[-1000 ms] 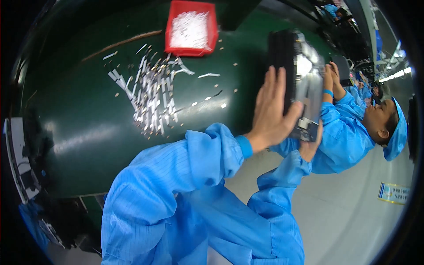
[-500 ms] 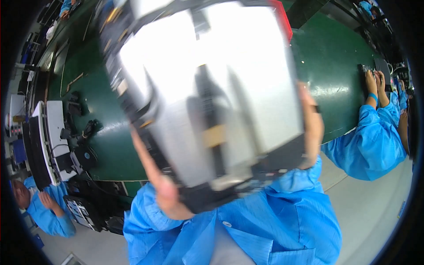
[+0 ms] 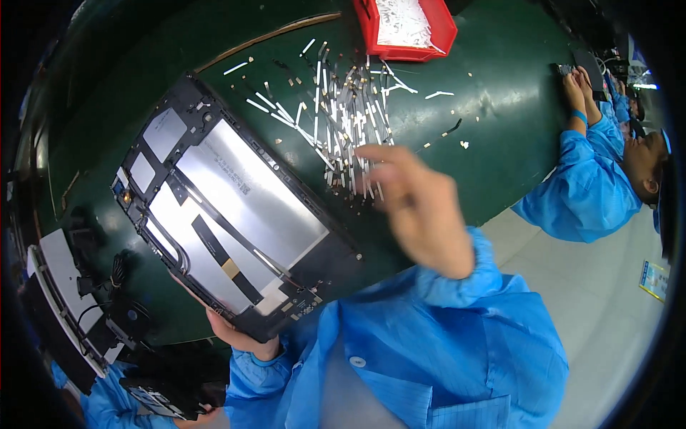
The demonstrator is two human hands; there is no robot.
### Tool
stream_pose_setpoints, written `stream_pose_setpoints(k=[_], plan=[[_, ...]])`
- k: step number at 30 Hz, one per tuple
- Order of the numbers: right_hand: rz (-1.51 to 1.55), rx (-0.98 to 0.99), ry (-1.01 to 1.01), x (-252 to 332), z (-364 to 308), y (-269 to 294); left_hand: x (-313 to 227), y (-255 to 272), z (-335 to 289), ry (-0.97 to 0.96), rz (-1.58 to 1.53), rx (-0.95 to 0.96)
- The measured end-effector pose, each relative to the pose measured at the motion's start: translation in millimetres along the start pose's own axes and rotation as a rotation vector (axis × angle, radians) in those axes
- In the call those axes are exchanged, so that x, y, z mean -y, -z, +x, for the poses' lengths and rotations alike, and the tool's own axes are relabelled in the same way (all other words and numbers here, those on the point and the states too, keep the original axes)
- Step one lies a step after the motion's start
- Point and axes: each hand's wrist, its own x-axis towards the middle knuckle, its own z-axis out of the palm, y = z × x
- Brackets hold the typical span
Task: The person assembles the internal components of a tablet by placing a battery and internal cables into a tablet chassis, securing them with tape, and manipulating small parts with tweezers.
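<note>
An opened tablet [image 3: 250, 189], with a black frame and shiny silver inner plates, tilts upward in front of me on the left. Dark ribbon cables run across its silver face. My left hand [image 3: 243, 339] grips its lower left edge; part of the fingers is hidden behind it. To the right, my right hand [image 3: 421, 207] is off the tablet and over the near side of a heap of thin white and black flex-cable strips [image 3: 350, 114]. Its fingers point left, and motion smears them. Whether a strip is between them is unclear.
Beyond the heap stands a red bin [image 3: 407, 51] with white pieces inside. Black devices and cables [image 3: 128, 314] lie at the left. On the right, a co-worker's hands [image 3: 577, 91] handle a small part. At lower left, another person holds a dark device [image 3: 161, 397].
The tablet has moved down and left, uncovering the strips and the red bin. My right hand has let go of its edge and now reaches over the strips.
</note>
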Motion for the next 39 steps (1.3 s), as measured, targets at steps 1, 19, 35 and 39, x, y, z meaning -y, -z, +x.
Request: stream_pose_setpoints(k=[1,19,35,39], plan=[[-0.173,-0.056,0.011,-1,-1,16,8,3,-5,0.005,-0.146,-0.001],[-0.448,0.28,0.416,-18,13,57,-51,0,68,0.009,0.097,-0.311],[-0.336,0.297,1.006,64,-12,-46,-79,32,79,-0.165,0.096,0.179],[-0.392,0.368,0.91,65,-5,-38,-67,43,78,-0.103,0.109,0.115]])
